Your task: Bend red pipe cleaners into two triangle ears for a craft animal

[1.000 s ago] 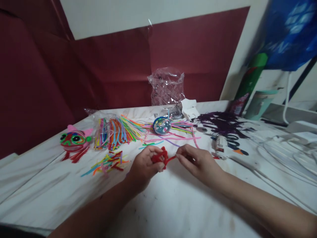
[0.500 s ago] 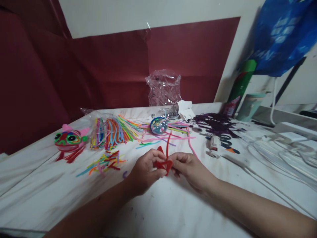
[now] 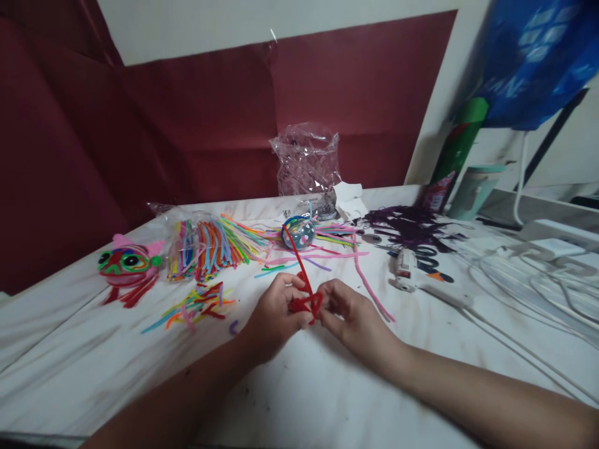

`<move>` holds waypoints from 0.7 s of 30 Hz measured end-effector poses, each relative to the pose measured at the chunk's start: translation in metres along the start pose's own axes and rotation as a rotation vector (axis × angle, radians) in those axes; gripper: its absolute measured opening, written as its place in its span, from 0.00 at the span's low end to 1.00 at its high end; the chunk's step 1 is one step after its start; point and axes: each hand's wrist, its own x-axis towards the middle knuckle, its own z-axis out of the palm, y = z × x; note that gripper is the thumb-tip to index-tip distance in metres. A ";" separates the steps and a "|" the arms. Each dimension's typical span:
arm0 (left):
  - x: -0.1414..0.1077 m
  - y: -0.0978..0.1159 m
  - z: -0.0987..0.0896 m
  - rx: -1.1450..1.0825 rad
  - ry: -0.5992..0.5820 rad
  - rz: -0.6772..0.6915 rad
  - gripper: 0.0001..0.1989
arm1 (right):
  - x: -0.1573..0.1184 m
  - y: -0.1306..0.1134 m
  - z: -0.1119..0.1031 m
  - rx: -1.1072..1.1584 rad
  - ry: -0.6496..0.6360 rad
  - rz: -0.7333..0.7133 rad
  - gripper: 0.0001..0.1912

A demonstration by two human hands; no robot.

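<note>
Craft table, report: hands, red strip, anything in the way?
Left hand pinching bent red strip. Right hand at its loop, grip unclear. One end poking up. Pink strip beyond, not blocking.

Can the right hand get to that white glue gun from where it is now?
Probably yes: the white glue gun lies beyond and right of the right hand, with only a thin pink pipe cleaner visible between them. Its fingertips are at the red pipe cleaner, though.
</note>
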 end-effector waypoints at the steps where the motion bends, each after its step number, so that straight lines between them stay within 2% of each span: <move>1: 0.000 0.000 0.001 0.009 0.006 -0.004 0.19 | -0.001 0.000 -0.001 -0.062 -0.004 -0.028 0.03; 7: 0.000 0.001 0.000 0.073 0.134 0.033 0.17 | -0.005 -0.004 -0.002 -0.189 0.036 -0.100 0.03; 10: -0.002 -0.001 -0.001 0.135 0.117 0.069 0.17 | -0.006 -0.006 -0.001 -0.131 0.020 -0.113 0.02; 12: -0.005 -0.004 -0.001 0.214 0.112 0.128 0.16 | -0.005 -0.007 0.000 -0.071 0.052 -0.066 0.02; 16: -0.012 -0.009 -0.002 0.463 0.177 0.339 0.15 | -0.003 -0.007 0.000 0.001 0.076 0.046 0.05; 18: -0.013 -0.010 -0.003 0.572 0.186 0.418 0.16 | -0.004 -0.007 0.001 0.003 0.059 0.030 0.04; 21: -0.013 -0.010 -0.004 0.606 0.170 0.422 0.16 | -0.008 -0.007 0.002 -0.054 0.062 -0.072 0.02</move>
